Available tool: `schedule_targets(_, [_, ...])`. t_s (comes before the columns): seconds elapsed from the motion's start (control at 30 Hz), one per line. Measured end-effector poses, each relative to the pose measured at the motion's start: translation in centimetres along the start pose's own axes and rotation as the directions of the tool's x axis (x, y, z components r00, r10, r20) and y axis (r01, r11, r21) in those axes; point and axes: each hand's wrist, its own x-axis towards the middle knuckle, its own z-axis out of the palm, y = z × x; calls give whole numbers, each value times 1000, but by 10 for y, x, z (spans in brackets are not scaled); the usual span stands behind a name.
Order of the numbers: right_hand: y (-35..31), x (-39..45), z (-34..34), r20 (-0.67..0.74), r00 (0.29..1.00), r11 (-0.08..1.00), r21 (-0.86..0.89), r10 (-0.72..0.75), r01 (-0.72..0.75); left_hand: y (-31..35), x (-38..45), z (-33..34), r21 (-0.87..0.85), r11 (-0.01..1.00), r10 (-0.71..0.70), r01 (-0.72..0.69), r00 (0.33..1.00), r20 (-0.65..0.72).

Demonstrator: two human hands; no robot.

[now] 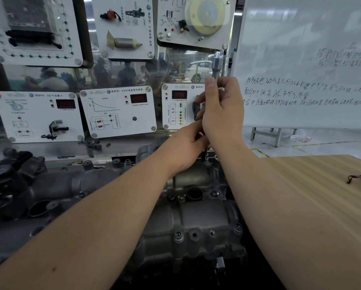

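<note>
In the head view, our right hand (223,114) curls round the upright slim silver steel socket wrench (216,64). Just below it, our left hand (183,147) pinches the shaft, probably to steady the tip on the grey cast-metal engine head (196,217).

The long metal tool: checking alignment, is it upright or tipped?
Roughly upright. The tool rises from the engine with its top leaning slightly right; the left hand grips it low, the right hand higher.
</note>
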Motion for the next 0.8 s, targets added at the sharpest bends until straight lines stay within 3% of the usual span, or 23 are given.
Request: schedule_targets(0.8, [-2,0,-1,18,1000,999,29,22,-23,2,0,1,-14,1000,-22,22,1000,-10])
